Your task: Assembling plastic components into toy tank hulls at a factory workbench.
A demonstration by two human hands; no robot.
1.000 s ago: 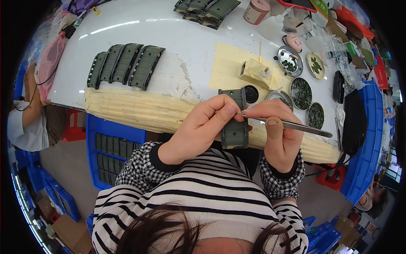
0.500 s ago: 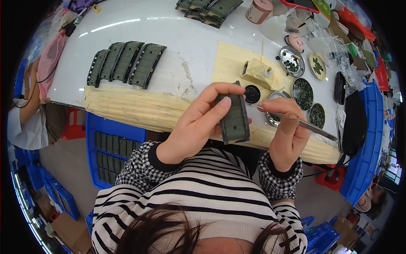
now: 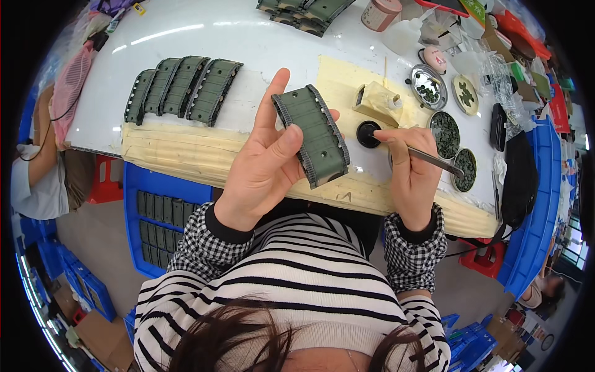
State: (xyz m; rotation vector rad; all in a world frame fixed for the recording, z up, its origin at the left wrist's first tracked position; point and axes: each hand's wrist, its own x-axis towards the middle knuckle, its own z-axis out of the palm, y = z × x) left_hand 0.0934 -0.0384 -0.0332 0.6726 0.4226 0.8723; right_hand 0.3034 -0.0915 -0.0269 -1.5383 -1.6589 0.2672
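Observation:
In my left hand (image 3: 263, 155) is a dark green curved plastic panel (image 3: 315, 137) with toothed long edges. My thumb lies on its left edge, and fingers show behind it, with the index finger stretched up. The panel is tilted, its broad face toward me. My right hand (image 3: 416, 167) pinches metal tweezers (image 3: 434, 160). Their tip end is at a small round black pot (image 3: 368, 134), and their back end reaches over a round dish of small dark green pieces (image 3: 463, 170). Contact between tip and pot cannot be made out.
Several similar panels (image 3: 214, 93) stand in a row at the left of the white table, more (image 3: 313, 12) at the far edge. A covered block (image 3: 378, 102), further dishes (image 3: 427, 87) and a black case (image 3: 498, 128) are on the right. A blue crate (image 3: 133, 211) of panels sits below left.
My left hand has turned the panel and moved it left and up, spreading its fingers. The tweezers have gone from beside the panel to the black pot.

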